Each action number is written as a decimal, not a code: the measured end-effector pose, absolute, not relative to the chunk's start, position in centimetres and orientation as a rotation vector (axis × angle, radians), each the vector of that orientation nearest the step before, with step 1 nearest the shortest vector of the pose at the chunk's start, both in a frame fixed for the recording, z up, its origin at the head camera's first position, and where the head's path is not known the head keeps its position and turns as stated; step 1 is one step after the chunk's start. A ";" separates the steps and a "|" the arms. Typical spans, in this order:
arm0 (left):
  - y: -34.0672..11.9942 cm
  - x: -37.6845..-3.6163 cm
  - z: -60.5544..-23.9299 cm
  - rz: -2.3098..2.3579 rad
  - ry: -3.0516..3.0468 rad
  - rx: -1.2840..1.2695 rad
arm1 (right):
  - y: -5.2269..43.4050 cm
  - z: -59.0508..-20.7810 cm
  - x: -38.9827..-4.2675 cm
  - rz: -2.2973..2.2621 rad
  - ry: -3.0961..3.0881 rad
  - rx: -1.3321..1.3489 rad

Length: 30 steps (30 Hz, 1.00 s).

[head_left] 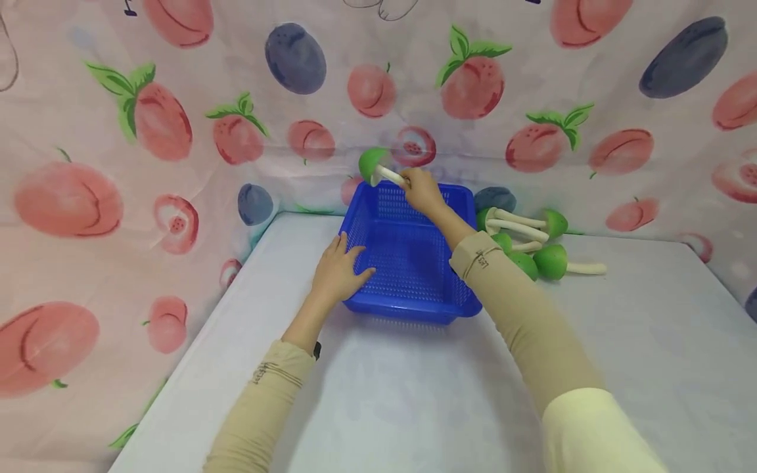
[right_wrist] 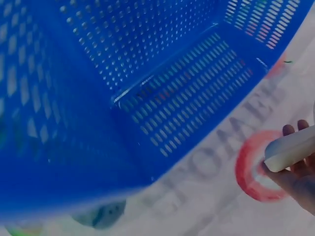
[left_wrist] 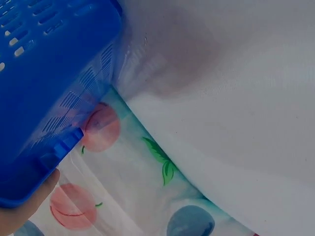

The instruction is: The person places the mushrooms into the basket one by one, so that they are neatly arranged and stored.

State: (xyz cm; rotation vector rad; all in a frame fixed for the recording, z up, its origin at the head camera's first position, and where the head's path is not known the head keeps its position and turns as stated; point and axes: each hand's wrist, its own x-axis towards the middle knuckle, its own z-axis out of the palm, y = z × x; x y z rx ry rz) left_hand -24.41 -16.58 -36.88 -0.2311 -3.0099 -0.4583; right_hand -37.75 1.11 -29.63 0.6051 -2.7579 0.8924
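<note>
A blue plastic basket [head_left: 408, 305] stands on the white table with nothing visible inside it. My left hand [head_left: 337, 272] holds its left rim, with the thumb spread over the inside; in the left wrist view a finger [left_wrist: 42, 196] lies along the rim. Above the basket's far side, my right hand [head_left: 422, 190] grips a green-capped toy mushroom [head_left: 374, 164] by its white stem, the cap pointing left. In the right wrist view the stem end [right_wrist: 288, 151] shows between the fingers, while the cap is out of frame.
Several more green-capped mushrooms [head_left: 552, 263] lie in a loose pile right of the basket, partly behind the right forearm. A fruit-print cloth [head_left: 331, 171] hangs behind and to the left of the white table [head_left: 414, 394].
</note>
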 end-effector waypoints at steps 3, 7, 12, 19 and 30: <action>-16.3 -24.3 -37.2 -0.451 -3.021 -0.231 | 1.1 -31.8 -39.7 0.887 -2.717 0.635; -16.2 -24.3 -37.0 -0.453 -3.031 -0.204 | 1.5 -36.3 -44.4 0.966 -2.673 0.643; -16.3 -24.4 -36.8 -0.476 -3.011 -0.195 | 2.4 -42.8 -50.8 1.027 -2.673 0.688; -16.5 -24.0 -37.1 -0.484 -3.017 -0.171 | 2.7 -50.1 -55.7 0.939 -2.732 0.726; -16.7 -24.1 -37.1 -0.479 -2.980 -0.193 | 2.8 -54.7 -58.8 0.646 -2.837 0.699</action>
